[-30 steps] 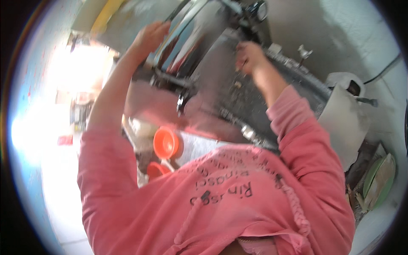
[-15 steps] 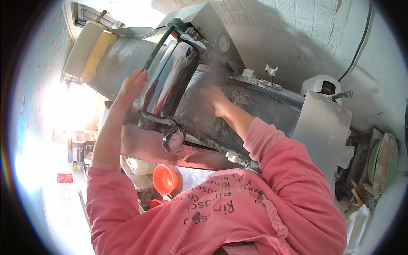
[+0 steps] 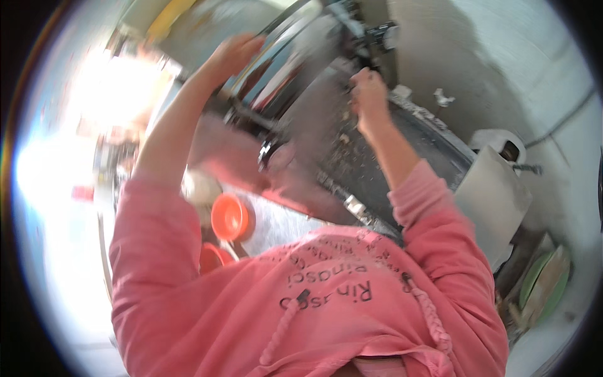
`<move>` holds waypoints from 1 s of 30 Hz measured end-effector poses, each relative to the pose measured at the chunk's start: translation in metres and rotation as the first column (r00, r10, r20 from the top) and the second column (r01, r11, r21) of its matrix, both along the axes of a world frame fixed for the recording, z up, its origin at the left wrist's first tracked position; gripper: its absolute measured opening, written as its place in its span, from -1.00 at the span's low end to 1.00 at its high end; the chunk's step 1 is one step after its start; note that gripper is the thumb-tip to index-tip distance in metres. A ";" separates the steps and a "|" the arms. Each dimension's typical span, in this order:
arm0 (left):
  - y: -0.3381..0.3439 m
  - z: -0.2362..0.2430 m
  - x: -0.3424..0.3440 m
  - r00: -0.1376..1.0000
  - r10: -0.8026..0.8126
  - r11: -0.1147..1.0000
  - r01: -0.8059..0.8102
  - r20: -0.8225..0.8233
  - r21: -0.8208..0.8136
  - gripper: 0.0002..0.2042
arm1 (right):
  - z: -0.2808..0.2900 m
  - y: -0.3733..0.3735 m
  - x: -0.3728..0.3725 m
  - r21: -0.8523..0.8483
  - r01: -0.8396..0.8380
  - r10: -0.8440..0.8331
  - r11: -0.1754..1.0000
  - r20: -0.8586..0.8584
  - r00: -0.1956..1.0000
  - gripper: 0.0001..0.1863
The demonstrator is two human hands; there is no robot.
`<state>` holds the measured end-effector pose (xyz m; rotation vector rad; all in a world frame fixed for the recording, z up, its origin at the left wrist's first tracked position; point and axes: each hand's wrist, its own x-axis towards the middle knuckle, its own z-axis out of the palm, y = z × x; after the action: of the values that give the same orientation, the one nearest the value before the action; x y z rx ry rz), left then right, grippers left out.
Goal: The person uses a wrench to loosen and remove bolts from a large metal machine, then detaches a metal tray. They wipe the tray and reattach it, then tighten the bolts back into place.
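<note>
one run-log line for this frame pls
left hand: on shiny curved metal roller | right hand: fisted over dusty grey machine bed | round orange plastic lid: below

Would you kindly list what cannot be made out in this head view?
- Right hand: motion blur hides whether it grips anything.
- Left hand: blurred against the shiny roller; contact unclear.
- Lower orange bowl: partly hidden by the pink sweatshirt.
- Far left: washed out by glare.
</note>
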<state>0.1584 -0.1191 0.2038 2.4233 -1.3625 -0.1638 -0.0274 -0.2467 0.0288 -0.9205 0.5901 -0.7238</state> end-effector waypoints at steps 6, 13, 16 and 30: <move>0.007 0.010 -0.019 0.952 0.012 0.916 0.112 0.306 -0.384 -0.75 | 0.032 0.030 -0.027 -0.407 -0.501 0.434 0.764 -0.250 0.866 -0.72; 0.125 -0.051 -0.136 0.998 -0.057 0.663 0.065 0.036 -0.746 -0.90 | 0.060 0.034 -0.032 -0.635 -0.581 0.585 0.508 -0.241 0.775 -0.68; 0.157 -0.093 -0.171 0.510 -0.085 0.593 -0.664 -0.856 -0.455 -0.77 | 0.047 0.040 -0.015 -0.511 -0.665 0.661 0.545 -0.226 0.716 -0.71; 0.138 -0.153 -0.143 -0.134 -0.281 0.670 -0.736 -0.950 -0.094 -0.71 | 0.008 0.049 -0.003 0.064 -0.789 0.785 0.611 -0.176 0.593 -0.67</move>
<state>0.0155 0.0190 0.0506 1.0255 0.0338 -0.9750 -0.0305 -0.1973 0.0371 -1.1535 0.2691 0.1834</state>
